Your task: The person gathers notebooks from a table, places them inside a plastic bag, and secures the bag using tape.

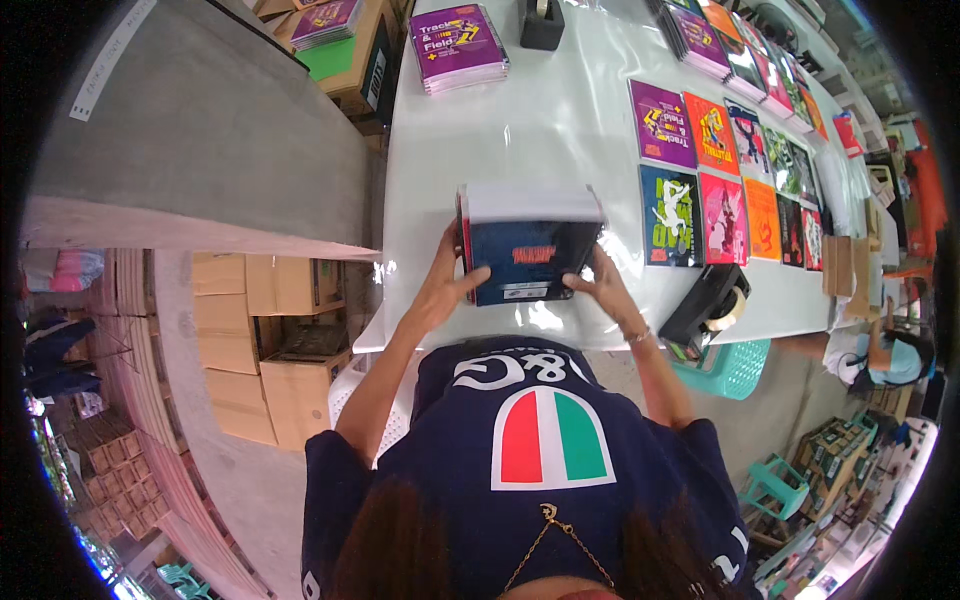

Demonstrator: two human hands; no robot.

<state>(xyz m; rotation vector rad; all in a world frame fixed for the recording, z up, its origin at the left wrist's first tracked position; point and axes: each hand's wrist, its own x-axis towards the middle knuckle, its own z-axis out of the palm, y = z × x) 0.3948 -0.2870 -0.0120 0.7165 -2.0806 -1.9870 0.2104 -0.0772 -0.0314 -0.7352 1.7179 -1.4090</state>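
Grip: both hands closed around one notebook stack [512, 262], dark blue cover toward the wearer. Left hand [440, 287] has the left side, thumb on the cover near the lower left corner; right hand [608, 292] has the right side, thumb at the lower right corner. Remaining fingers mostly hidden by the stack. Location: over the near part of the white table [520, 150], straight in front of the torso. Pale band along its far side is blurred; can't tell if the stack touches the tabletop. Surroundings: purple notebook pile [460, 50] at the table's far left, black tape dispenser [541, 27] just right of it. Right side has two rows of single notebooks laid side by side, incl. a purple notebook [662, 125] and, nearer, a pink notebook [724, 220]. More notebook piles [690, 42] beyond those rows. Second tape dispenser [705, 308], black with a pale roll, at the near right edge, teal plastic stool [738, 370] beside it below table level. Cardboard boxes [290, 285] stacked off the table's left side.
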